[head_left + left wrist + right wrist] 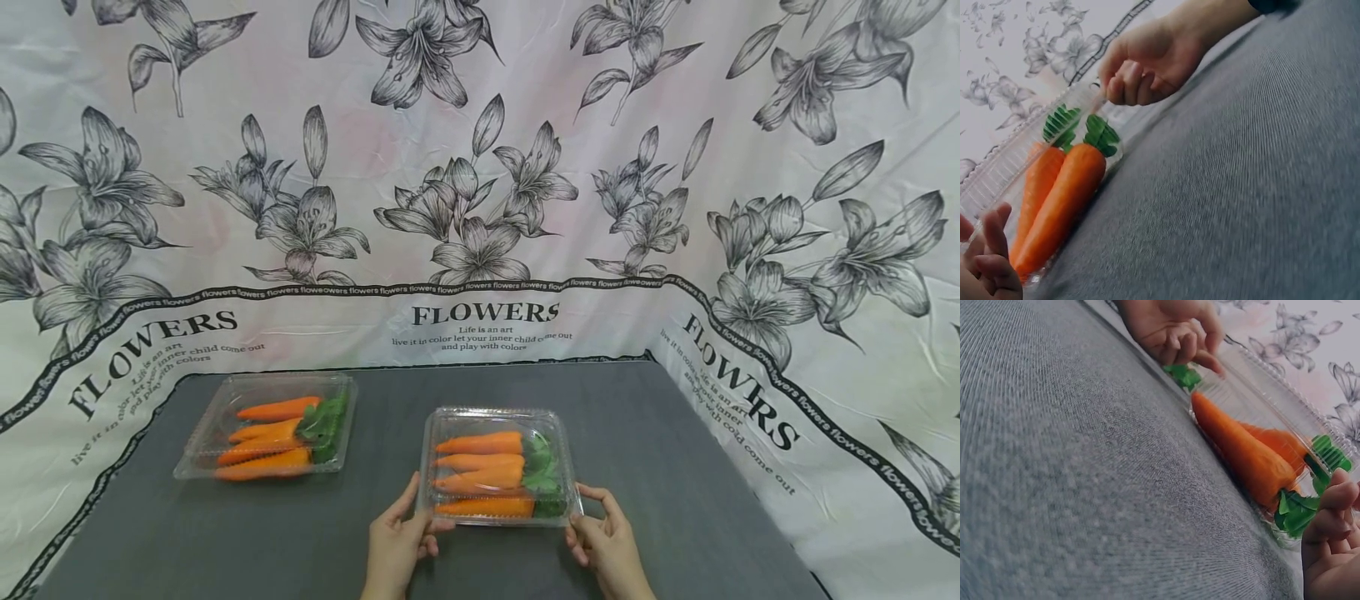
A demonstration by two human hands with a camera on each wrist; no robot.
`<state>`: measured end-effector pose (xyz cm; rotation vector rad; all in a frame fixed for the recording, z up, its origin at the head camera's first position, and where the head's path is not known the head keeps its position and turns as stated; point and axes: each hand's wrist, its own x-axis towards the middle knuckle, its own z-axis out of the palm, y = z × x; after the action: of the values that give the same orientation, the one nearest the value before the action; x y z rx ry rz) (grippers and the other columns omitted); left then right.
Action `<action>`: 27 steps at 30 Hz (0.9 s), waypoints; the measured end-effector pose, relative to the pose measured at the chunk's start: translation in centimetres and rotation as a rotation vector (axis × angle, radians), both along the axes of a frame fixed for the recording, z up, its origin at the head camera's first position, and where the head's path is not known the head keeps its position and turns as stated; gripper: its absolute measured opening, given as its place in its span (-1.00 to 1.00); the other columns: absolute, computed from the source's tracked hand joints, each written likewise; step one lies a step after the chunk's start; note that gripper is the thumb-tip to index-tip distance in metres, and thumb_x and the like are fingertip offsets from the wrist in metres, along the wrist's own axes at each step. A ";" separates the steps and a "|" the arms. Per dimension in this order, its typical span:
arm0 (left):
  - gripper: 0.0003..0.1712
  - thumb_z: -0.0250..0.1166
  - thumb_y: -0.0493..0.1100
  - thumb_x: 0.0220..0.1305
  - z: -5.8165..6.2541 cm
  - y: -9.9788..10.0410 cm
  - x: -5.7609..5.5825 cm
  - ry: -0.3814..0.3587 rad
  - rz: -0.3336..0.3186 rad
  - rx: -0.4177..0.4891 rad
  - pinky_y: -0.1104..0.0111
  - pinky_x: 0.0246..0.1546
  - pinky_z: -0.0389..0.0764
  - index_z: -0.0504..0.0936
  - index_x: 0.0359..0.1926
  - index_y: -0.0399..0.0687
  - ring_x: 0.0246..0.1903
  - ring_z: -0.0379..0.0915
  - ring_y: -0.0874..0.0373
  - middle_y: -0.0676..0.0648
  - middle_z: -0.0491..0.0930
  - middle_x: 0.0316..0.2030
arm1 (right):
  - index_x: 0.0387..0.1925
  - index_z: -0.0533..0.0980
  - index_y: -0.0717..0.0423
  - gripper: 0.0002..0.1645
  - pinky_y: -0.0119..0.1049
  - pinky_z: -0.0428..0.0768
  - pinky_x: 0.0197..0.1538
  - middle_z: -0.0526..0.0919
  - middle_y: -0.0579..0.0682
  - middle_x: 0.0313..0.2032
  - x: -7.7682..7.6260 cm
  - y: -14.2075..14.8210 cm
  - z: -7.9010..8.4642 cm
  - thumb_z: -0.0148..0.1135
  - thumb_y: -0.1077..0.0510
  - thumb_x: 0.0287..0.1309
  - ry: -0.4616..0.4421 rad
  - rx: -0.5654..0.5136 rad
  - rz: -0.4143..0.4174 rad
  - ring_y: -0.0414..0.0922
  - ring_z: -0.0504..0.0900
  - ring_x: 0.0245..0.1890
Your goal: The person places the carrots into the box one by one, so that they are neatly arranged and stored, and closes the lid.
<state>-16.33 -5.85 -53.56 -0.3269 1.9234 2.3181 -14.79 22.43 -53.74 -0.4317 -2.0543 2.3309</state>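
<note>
A clear plastic clamshell container [498,510] with its lid down sits at the front middle of the table. Inside lie several orange carrots [480,477] with green tops [542,467] toward the right. My left hand [397,537] grips the container's left front corner, thumb along the front and index finger up the side. At the right front corner, my right hand [606,537] pinches the rim between thumb and index finger, its other fingers curled. In the left wrist view, the right hand [1147,69] appears at the far end of the container, beyond the carrots [1066,200].
A second clear container [197,462] of carrots [273,442] with green tops stands at the back left of the grey table [262,542]. White flower-printed cloth [480,242] rises behind the table and along both sides.
</note>
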 end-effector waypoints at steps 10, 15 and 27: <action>0.14 0.58 -0.03 0.26 0.5 -0.6 0.4 0.174 -0.146 -0.467 0.39 -0.51 0.58 0.13 0.66 -0.27 -0.52 0.53 0.20 -0.57 0.38 0.31 | 0.52 0.35 0.19 -0.30 -0.31 0.57 -0.39 0.59 0.21 0.17 0.4 0.1 0.4 0.32 0.29 0.44 0.109 0.331 -0.016 -0.21 0.66 -0.37; 0.21 0.61 0.11 0.20 0.4 -0.8 -0.3 0.206 -0.176 -0.452 0.37 -0.60 0.56 0.15 0.65 -0.24 -0.60 0.63 0.10 -0.38 0.75 -0.06 | 0.51 0.43 0.11 -0.25 -0.28 0.61 -0.41 0.46 0.23 0.45 0.3 0.5 0.3 0.45 0.17 0.35 0.172 0.394 0.029 -0.13 0.72 0.00; 0.14 0.61 0.04 0.21 -0.3 1.0 -3.8 0.331 -0.128 -0.502 0.48 -0.74 0.36 0.22 0.60 -0.33 -0.79 0.34 0.28 0.09 0.48 -0.78 | 0.52 0.40 0.18 -0.20 -0.33 0.60 -0.46 0.34 0.34 0.51 -3.6 2.2 -0.3 0.48 0.18 0.33 0.311 0.492 0.082 0.44 0.37 0.43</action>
<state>-20.15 -4.88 -53.87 0.1538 2.5883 1.8736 -18.42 24.65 -54.04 0.0279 -2.3925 1.6899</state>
